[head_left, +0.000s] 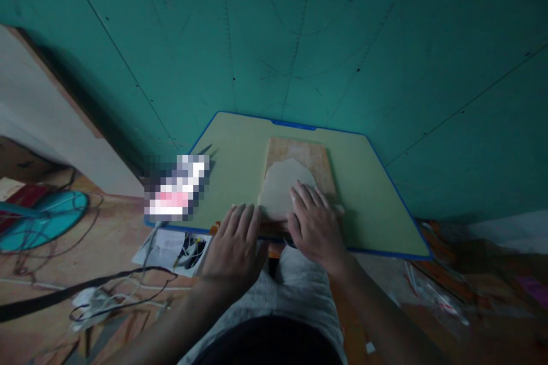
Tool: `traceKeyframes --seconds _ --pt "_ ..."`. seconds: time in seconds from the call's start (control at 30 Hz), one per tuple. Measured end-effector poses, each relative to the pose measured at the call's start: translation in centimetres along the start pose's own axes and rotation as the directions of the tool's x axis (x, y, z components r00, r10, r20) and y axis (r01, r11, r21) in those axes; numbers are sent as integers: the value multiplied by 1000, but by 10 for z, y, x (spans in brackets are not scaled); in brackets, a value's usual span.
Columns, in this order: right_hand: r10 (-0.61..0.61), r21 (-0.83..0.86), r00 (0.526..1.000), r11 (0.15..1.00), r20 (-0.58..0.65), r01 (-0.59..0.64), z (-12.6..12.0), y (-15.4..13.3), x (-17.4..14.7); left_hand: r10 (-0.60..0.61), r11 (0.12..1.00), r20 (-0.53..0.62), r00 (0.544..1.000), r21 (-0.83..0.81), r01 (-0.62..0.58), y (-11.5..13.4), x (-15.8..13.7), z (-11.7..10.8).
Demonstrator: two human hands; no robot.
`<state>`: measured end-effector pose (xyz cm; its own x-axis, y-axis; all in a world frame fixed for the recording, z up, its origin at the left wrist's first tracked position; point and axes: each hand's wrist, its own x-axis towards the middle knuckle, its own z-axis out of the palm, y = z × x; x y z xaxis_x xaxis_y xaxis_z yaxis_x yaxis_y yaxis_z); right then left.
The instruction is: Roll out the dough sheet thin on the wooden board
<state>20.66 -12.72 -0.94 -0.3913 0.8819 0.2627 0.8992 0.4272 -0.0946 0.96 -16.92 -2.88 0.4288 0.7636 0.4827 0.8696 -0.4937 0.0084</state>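
1. Wall (342, 40) first, teal panels filling the whole top of the view, dim, with thin seams and faint pencil arcs that are hard to read.
2. Floor (120, 234) next, reddish and cluttered: cables (120, 291) loop across it on the left, and a teal fan guard (38, 219) is cut off by the left edge.
3. Here's the desk (377, 194), a low pale-green board with a blue rim, its near edge partly hidden behind the hands and wrists.
4. On it sits a wooden board (306, 154), only the far part showing; the near part is covered.
5. Covering it is the flattened grey slab (278, 185), irregular in outline, lying on the wooden board at the middle of the desk; whether it is clay or dough I cannot tell.
6. The right hand (314, 222) lies flat and open, fingers spread, pressing on the slab's near right part and hiding that edge.
7. The left hand (235, 245) is open too, palm down, fingertips touching the slab's near left edge, gripping nothing.
8. A pixelated patch (177, 188) blanks something at the desk's left edge.
9. Papers (166, 245) lie just below that corner, half tucked under the desk.
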Motion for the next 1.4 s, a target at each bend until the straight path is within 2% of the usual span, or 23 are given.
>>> traceKeyframes --seconds 0.13,0.27,0.33,0.43,0.5,0.6,0.7,0.8,0.9,1.0,1.1,1.4 --pt "-3 35 999 999 46 2 -2 -6 -18 18 998 62 998 -68 -13 0 0 0" --pt "-43 156 997 987 68 32 -11 4 -15 -10 989 267 964 -141 50 -12 22 -2" --pt "-23 253 1000 967 -2 22 -19 17 -9 -68 982 357 932 -143 126 -23 32 -4" --pt "97 349 982 936 -160 -36 -29 40 6 -231 923 396 889 -198 329 -43 37 -7" --pt "151 357 970 931 -191 -74 -29 51 19 -357 816 394 847 -309 488 -54 33 -7" --pt "111 321 991 944 -75 -82 -16 48 43 -506 563 362 783 -549 618 -65 28 -3" --pt "29 239 998 970 62 -43 1 29 62 -595 317 341 728 -733 602 -69 26 4" --pt "-61 170 986 985 154 34 13 10 69 -616 195 360 701 -792 578 -70 24 8" --pt "-118 135 969 987 217 90 17 4 68 -601 218 351 718 -792 570 -68 21 7" --pt "-111 113 964 990 244 85 17 6 64 -590 320 316 743 -753 575 -65 20 4" --pt "-106 99 966 992 237 84 15 8 60 -595 393 299 746 -701 595 -63 22 1" --pt "-48 105 972 994 229 24 10 8 47 -579 450 301 757 -656 605 -64 26 2"
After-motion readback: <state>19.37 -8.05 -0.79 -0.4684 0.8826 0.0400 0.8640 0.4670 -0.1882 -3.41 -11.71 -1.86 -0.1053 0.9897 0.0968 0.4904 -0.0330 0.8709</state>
